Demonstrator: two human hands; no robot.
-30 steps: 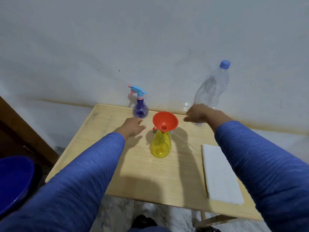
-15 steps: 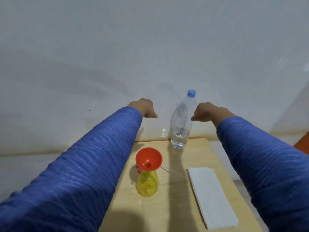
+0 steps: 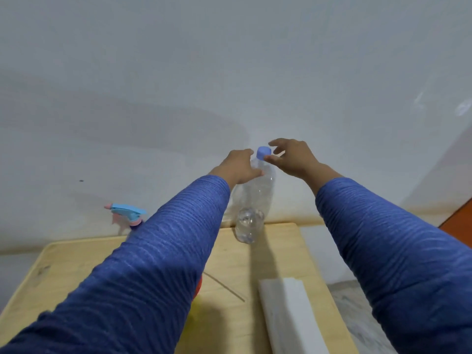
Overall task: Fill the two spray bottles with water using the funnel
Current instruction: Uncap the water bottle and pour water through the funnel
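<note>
A clear plastic water bottle with a blue cap stands at the back of the wooden table, a little water in its bottom. My left hand is wrapped around the bottle's shoulder just under the cap. My right hand hovers at the cap with its thumb touching it and its fingers spread. A spray bottle with a blue trigger head stands at the back left, its body hidden by my left sleeve. Only slivers of the orange funnel and yellow spray bottle show under that sleeve.
A folded white cloth lies along the table's right side. A thin straw-like tube lies on the wood beside the yellow bottle. A pale wall rises directly behind the table.
Both hands have closed in on the water bottle: the left now grips its shoulder and the right has reached the cap. The camera has swung left, showing the blue-headed spray bottle again.
</note>
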